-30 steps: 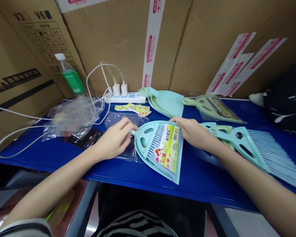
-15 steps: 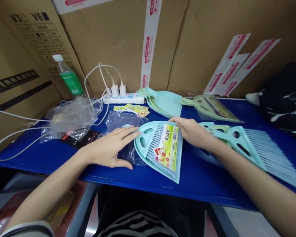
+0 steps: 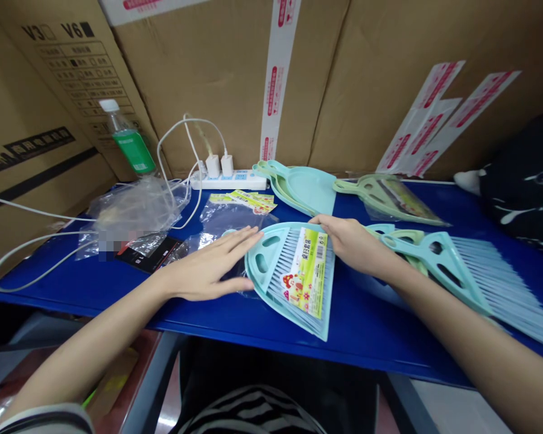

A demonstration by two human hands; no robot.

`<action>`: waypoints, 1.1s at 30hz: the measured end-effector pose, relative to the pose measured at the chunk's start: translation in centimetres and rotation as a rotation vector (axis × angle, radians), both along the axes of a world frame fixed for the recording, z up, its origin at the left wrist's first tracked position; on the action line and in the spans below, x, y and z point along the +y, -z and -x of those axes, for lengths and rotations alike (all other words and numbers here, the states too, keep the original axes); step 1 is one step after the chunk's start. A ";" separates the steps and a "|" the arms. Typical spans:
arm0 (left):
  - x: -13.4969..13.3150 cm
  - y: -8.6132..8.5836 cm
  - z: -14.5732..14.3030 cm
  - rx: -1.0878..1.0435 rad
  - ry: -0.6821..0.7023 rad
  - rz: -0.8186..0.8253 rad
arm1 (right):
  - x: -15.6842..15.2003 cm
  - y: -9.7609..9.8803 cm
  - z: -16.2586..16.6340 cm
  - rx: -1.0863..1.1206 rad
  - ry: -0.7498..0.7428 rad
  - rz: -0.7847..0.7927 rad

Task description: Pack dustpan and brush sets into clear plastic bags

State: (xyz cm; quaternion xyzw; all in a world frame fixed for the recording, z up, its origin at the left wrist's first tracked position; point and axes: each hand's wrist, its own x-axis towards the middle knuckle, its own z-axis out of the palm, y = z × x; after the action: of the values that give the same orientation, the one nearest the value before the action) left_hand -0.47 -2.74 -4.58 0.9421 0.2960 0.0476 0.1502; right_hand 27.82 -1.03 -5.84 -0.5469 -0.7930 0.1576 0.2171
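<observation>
A light-blue dustpan (image 3: pixel 276 304) lies in front of me with a matching hand brush (image 3: pixel 278 265) nested in it. On the brush's bristles rests a yellow-green printed card (image 3: pixel 306 274). My right hand (image 3: pixel 350 244) pinches the dustpan's far right corner between thumb and fingers. At the handle end, my left hand (image 3: pixel 212 265) is spread, fingers straight and thumb apart, its fingertips by the dustpan's left rim. Underneath the left hand is a clear plastic bag (image 3: pixel 212 217), partly covered.
More brushes (image 3: pixel 438 256) lie at right beside my forearm. Stacked dustpans (image 3: pixel 310 187) and a bagged green set (image 3: pixel 389 196) lie at the back. A power strip (image 3: pixel 239 179), loose cards (image 3: pixel 248 202), cables, crumpled plastic (image 3: pixel 131 205) and a bottle (image 3: pixel 133 150) occupy the left and back.
My left hand has shifted slightly right, its thumb now closer to the dustpan's rim. The right hand keeps its hold on the corner. The view has moved a little.
</observation>
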 end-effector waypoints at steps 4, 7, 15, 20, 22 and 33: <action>0.6 -0.2 0.2 -0.025 -0.267 -0.204 | 0.1 0.0 -0.1 0.006 0.018 0.003; 1.3 -0.3 0.5 0.087 -0.490 -0.366 | 0.1 -0.1 -0.3 0.002 0.017 0.007; 1.5 -0.7 0.5 0.377 -0.726 -0.353 | 0.5 0.2 -0.9 0.010 -0.023 -0.027; 1.4 -0.5 0.6 0.289 -0.668 -0.320 | 0.2 0.0 -0.8 0.023 -0.025 -0.005; 1.6 -0.2 0.8 0.207 -0.634 -0.306 | 0.1 0.0 -0.8 0.023 -0.038 -0.011; 2.2 0.0 1.7 -0.119 -0.519 -0.195 | 0.5 -0.1 -1.2 0.000 0.021 -0.060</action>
State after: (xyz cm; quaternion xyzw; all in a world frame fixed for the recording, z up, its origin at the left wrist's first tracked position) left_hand -2.13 -0.52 -4.59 0.8404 0.5119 0.1679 0.0588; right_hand 29.03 -0.58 -5.74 -0.5485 -0.7916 0.1313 0.2352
